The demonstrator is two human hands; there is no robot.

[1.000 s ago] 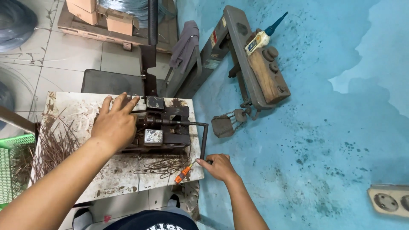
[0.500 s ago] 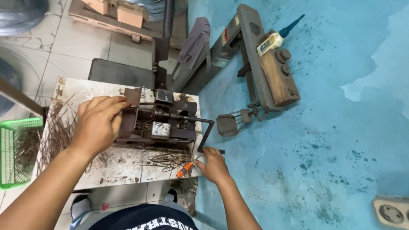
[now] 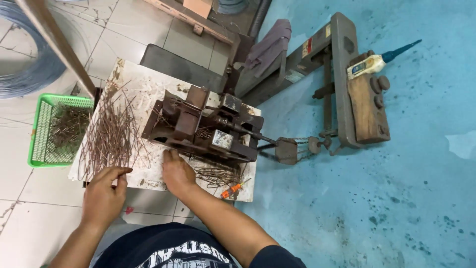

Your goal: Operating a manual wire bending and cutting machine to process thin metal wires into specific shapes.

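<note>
A rusty hand-cranked wire-bending machine [image 3: 201, 126] sits on a stained white board [image 3: 148, 87]. Its crank arm [image 3: 263, 139] points right. A pile of thin rusty wire rods [image 3: 111, 134] lies on the board to the machine's left. My left hand [image 3: 104, 191] is at the board's near edge, its fingertips pinched on the near ends of those rods. My right hand [image 3: 176, 171] rests on the board against the machine's front edge, fingers pointing at its base and holding nothing. Bent wire pieces [image 3: 215, 174] and a small orange screwdriver [image 3: 232, 189] lie right of that hand.
A green plastic basket [image 3: 37, 131] holding more wires stands left of the board. A heavy metal frame with a wooden block [image 3: 367, 106] lies on the blue floor [image 3: 396, 198] at right, with a glue bottle [image 3: 369, 63] on it. A wire coil [image 3: 29, 74] is at far left.
My left hand has left the top of the machine and dropped to the wire pile on the left. My right hand has let go of the crank and moved to the machine's front.
</note>
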